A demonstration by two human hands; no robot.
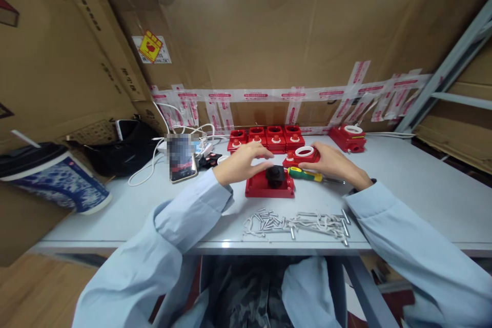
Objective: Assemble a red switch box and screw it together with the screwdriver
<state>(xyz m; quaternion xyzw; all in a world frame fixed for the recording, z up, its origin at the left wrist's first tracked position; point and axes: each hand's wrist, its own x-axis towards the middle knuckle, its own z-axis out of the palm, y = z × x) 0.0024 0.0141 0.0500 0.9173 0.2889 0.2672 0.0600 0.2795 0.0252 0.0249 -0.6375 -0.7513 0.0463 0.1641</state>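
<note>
My left hand (246, 162) hovers over a red base plate (255, 188) that carries a black square part with a knob (274, 174). Its thumb and fingers are apart, with nothing seen between them. With my right hand (333, 162) I grip the right end of a red housing (291, 162) topped by a white ring (304, 151). Just in front of that housing lies a screwdriver (305, 174) with a green and yellow handle, its shaft pointing right. Nearer the table edge are loose silver screws (269, 220) and a tangle of pins and pale cords (319, 224).
Several red housings (274, 139) stand in a row against the cardboard wall (246, 36). Another red housing with a ring (348, 139) sits at the back right. On the left are a phone (182, 159), white cables (154, 161), a black bag (115, 151) and a large cup (65, 177).
</note>
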